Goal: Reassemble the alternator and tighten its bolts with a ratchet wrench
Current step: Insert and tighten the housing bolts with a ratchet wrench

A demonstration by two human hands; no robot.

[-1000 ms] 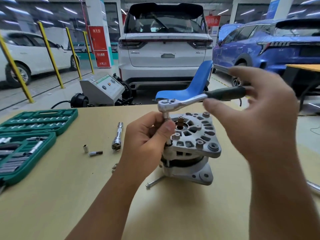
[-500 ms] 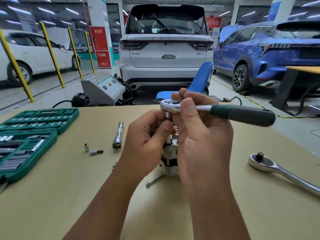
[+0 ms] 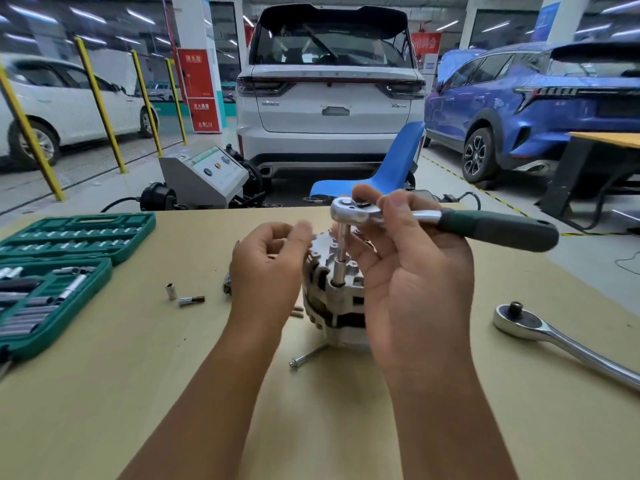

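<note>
Tightening: a bolt [image 3: 337, 283] on the alternator's near edge, by the look of it, socket seated on it.
Alternator [image 3: 334, 289]: upright mid-table [image 3: 138, 393], between both hands.
Right hand [image 3: 412, 271]: fingers curled round the ratchet [image 3: 356, 211] at its head; dark handle sticks out rightward, unheld.
Left hand [image 3: 266, 271]: loosely curled just beside the housing, holding nothing; blurred, so contact is unclear.
Handling: cast metal, likely heavy and stiff, steady on its base; ribbed housing offers grip, so brace the body's side, away from the vents.
Risk: the tall extension [image 3: 341, 251] could tip off the bolt.
Nearby: spare ratchet [image 3: 540, 327] right; socket case [image 3: 52, 271] left; loose long bolt [image 3: 308, 356] in front.
</note>
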